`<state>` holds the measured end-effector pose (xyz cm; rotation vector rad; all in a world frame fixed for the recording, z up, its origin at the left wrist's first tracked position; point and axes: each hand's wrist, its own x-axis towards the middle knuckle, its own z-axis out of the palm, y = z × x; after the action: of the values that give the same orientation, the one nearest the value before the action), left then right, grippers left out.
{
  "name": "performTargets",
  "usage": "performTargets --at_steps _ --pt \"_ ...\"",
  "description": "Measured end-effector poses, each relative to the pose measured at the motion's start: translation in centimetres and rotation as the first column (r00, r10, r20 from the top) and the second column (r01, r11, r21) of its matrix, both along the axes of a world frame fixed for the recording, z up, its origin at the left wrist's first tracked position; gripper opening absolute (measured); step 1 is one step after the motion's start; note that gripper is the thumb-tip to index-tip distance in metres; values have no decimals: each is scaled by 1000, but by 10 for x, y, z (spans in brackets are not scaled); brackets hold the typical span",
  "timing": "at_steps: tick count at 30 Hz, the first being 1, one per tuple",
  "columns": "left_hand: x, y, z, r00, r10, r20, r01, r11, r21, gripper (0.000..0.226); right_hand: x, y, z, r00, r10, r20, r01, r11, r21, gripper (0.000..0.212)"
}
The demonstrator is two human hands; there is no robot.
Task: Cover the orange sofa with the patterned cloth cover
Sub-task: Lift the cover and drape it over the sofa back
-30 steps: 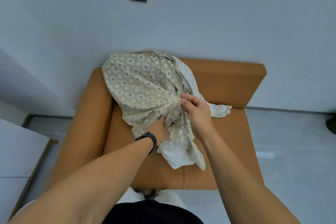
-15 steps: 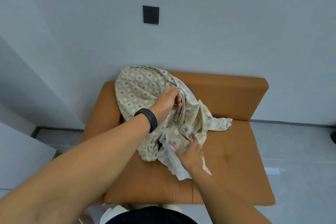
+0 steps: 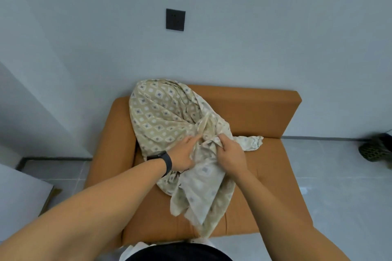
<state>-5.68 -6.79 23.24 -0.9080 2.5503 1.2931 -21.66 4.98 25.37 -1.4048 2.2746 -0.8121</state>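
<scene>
The orange sofa (image 3: pixel 265 112) stands against the wall, its seat and right backrest bare. The beige patterned cloth cover (image 3: pixel 161 116) lies bunched over the left back corner and spills down the seat toward the front edge. My left hand (image 3: pixel 183 154), with a black wristband, grips a gathered fold at the middle of the cloth. Right beside it, my right hand (image 3: pixel 230 152) pinches another fold of the same bunch. A pale corner of the cloth sticks out to the right on the seat.
A dark wall socket (image 3: pixel 175 19) sits on the wall above the sofa. Grey tiled floor (image 3: pixel 339 186) lies to the right, with a dark object (image 3: pixel 375 148) at the far right edge. A white surface (image 3: pixel 19 193) fills the lower left.
My left hand came down from the upper folds and my right hand rose from the lower hem; both now meet at the middle bunch of cloth. The view tilted.
</scene>
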Motion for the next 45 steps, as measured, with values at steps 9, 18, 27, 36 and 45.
performTargets --at_steps 9,18,27,36,45 --pt "-30 -13 9 982 -97 -163 92 995 -40 21 -30 18 50 836 -7 -549 -84 987 -139 24" --pt "-63 20 17 951 -294 -97 303 947 103 84 -84 77 44 772 -318 -550 422 904 69 21" --pt "-86 18 31 957 -263 120 252 963 99 40 -135 69 70 749 -442 -494 400 895 -195 22" --pt "-259 45 150 698 383 -605 -563 816 -133 32 -273 73 125 712 -668 -215 528 712 -463 23" --pt "-228 95 22 983 44 179 -45 999 4 27 -266 131 -9 993 107 56 -118 956 268 20"
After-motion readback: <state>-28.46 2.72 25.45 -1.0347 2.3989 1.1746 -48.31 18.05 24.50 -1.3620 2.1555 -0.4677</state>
